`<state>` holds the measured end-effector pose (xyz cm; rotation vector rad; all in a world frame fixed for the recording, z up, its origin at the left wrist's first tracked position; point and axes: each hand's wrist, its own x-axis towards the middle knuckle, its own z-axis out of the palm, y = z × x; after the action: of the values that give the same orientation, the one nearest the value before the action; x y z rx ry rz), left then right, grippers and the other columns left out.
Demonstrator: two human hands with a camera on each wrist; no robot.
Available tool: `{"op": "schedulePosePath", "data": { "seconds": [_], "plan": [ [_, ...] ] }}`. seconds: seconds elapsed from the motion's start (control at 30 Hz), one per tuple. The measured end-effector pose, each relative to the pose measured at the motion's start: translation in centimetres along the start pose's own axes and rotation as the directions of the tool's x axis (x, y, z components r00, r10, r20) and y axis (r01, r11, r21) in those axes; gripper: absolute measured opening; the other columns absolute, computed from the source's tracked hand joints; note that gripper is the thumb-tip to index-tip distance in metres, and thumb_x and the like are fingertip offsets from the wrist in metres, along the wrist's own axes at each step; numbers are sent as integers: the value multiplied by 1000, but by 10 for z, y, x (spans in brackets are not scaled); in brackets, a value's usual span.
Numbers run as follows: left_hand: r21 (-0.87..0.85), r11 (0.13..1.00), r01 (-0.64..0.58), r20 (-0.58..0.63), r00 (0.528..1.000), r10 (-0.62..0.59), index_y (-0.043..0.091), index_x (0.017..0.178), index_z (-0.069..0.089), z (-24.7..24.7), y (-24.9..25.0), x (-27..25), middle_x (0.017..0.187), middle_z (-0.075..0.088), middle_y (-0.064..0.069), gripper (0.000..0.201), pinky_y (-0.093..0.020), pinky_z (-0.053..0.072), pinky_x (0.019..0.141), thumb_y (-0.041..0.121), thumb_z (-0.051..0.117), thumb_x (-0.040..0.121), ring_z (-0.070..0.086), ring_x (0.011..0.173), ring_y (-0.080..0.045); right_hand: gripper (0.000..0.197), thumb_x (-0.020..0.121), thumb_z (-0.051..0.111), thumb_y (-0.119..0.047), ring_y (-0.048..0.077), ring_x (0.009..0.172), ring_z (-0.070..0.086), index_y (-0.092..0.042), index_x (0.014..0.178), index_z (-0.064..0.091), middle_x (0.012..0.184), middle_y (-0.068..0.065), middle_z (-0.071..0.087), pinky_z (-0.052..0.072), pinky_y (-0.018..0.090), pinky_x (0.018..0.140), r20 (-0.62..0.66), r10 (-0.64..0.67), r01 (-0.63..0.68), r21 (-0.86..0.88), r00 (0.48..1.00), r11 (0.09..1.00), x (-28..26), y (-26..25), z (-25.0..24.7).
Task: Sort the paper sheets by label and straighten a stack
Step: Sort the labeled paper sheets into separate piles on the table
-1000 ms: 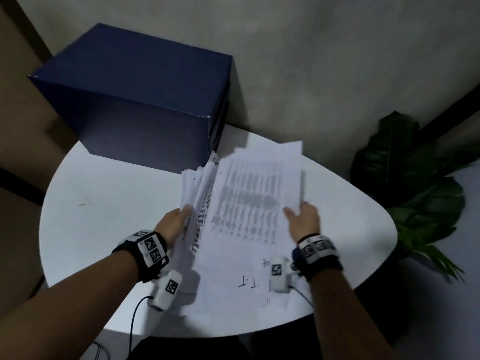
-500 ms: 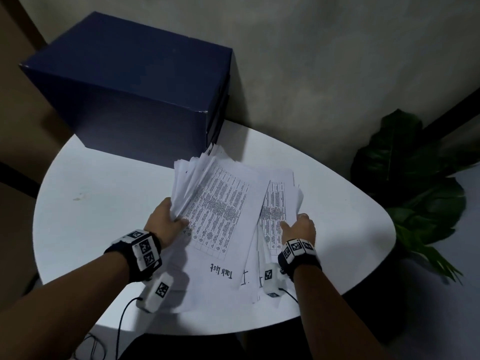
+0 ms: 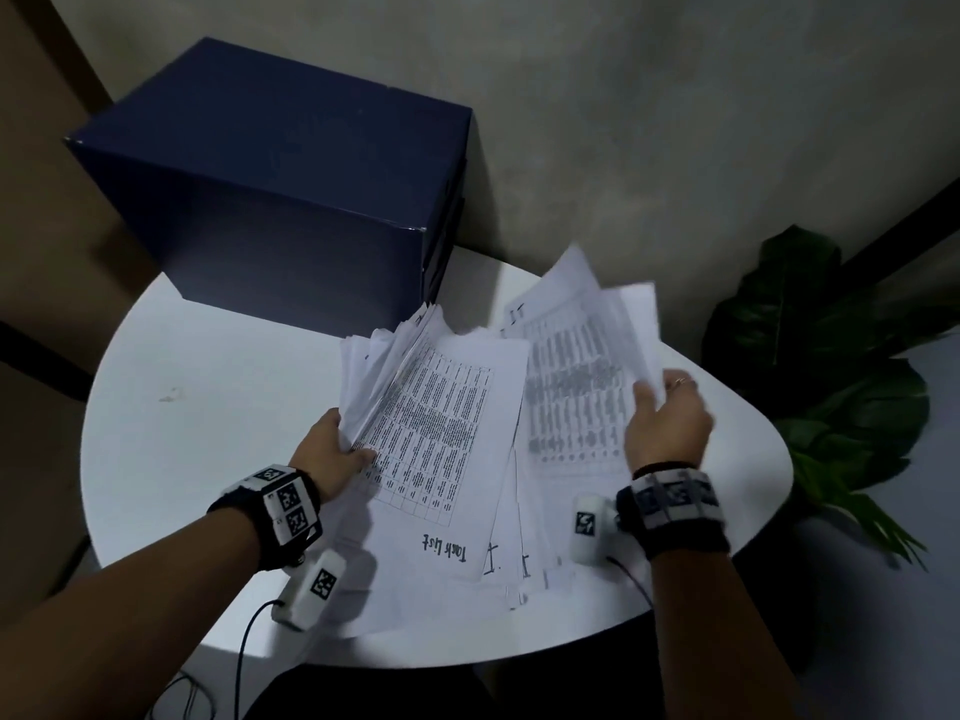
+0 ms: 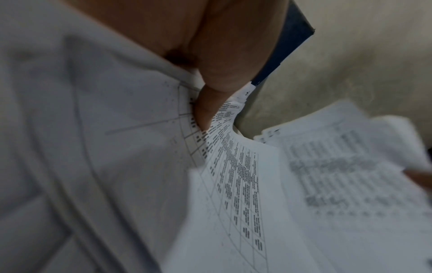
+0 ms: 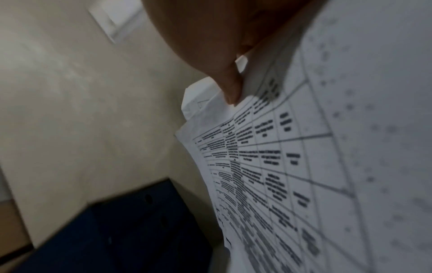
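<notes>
Where motion blurs it, the lifted sheet [image 3: 582,366] in the right hand [image 3: 667,426] cannot be read; only grey rows of a printed table show. That hand pinches the sheet at its right edge, thumb on top in the head view, above the table's [image 3: 208,433] far right part. The left hand [image 3: 332,454] grips a fanned bundle of sheets [image 3: 384,366] by its near edge, thumb pressed across a gridded page, the fingers beneath hidden. Under both lies a loose stack [image 3: 441,511] near the front edge, its top page marked "Task list" in handwriting; the labels on the pages below are partly covered. A closed dark blue box [image 3: 291,200] stands at the table's far left edge; what it holds cannot be seen. Beyond the right edge a leafy plant [image 3: 831,387] sits in shadow.
</notes>
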<state>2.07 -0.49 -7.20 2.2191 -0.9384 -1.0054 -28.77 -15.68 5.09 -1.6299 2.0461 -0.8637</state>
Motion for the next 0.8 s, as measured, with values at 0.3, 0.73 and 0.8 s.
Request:
{"op": "schedulePosePath", "data": {
  "seconds": [0.3,0.73,0.8],
  "plan": [
    [111,993,37,20,999,-39,2,107,49,8,10,1,102,61,-21,39,-34,39,69,20,75,86,54,83,-27,20,86,66,-19,13,79,66,-8,103,66,93,3,70,50,8,61,-240,-101,183,350,965,919,39,-50,-92],
    [-384,862,330,389,905,-173,19,150,43,1,28,2,154,44,-10,96,-49,29,119,87,27,83,45,139,-28,56,88,47,4,32,119,55,-6,142,36,137,18,53,44,36,100,513,265,-213,-159,817,964,-8,53,95],
    [-208,945,253,307,934,-182,9,157,21,11,41,1,162,30,-12,91,-44,27,119,74,29,94,35,146,-31,66,91,47,-2,34,127,51,-8,150,20,145,18,46,43,35,103,533,243,-104,-278,810,955,-15,47,110]
  ]
}}
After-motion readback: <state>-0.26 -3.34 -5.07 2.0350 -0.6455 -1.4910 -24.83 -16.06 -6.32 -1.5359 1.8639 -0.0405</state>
